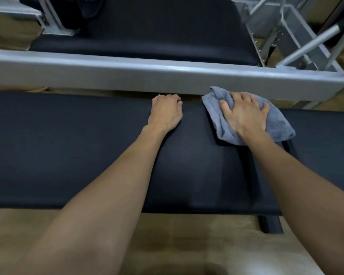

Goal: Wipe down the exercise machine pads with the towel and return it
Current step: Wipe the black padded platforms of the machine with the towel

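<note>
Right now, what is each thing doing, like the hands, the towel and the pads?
Right hand: flat, fingers spread, pressing on the towel.
Towel: grey, bunched, lying on the near pad's far edge.
Left hand: no towel, fingers curled over that edge.
Near pad: dark, under both hands.
Far pad: dark, untouched.
Grey metal frame bar: between the pads.

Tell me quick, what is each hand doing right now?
Left hand: empty, fingers curled over the far edge of the near pad.
Right hand: fingers spread, pressing the blue-grey towel flat on that pad.
</note>
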The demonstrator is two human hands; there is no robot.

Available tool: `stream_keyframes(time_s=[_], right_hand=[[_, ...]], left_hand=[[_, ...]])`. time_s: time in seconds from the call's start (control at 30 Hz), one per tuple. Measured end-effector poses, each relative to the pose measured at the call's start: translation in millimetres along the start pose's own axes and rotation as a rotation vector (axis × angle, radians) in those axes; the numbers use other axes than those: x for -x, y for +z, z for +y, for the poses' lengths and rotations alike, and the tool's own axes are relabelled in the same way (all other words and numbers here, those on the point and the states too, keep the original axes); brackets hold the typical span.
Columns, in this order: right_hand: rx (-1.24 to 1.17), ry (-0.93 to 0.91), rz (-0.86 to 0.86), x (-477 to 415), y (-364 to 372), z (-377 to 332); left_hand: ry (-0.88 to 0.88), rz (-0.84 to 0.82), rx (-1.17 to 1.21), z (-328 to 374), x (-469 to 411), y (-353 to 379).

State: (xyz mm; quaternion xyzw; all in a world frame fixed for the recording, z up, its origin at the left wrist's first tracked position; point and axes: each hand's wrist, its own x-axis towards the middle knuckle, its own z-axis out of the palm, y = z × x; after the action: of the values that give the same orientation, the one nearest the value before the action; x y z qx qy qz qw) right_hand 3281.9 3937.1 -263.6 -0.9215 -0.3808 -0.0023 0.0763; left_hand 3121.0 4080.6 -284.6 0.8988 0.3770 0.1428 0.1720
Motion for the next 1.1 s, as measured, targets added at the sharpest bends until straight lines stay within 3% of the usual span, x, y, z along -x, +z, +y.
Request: stream_keyframes(time_s=[0.3,0.5,0.9,1.1], right_hand=[[0.036,-0.102,-0.009,143.5,-10.6,-4.8],[0.061,-0.169,-0.072,213.0,-9.1,-51.6],[0.047,-0.184,-0.055,5.8,22.5,-122.3],[0.004,-0.17,-0.016,24.7,13.6,-121.7]], left_hand=[[0.029,-0.079,-0.04,-1.5,42.3,-33.3],[-0.006,-0.103,-0.045,-25.3,60.9,-50.5],[-0.026,0.041,-0.02,-75.6,27.1,-43.7],[-0.048,-0.004,-0.049,-69.6,66.7,-66.0]])
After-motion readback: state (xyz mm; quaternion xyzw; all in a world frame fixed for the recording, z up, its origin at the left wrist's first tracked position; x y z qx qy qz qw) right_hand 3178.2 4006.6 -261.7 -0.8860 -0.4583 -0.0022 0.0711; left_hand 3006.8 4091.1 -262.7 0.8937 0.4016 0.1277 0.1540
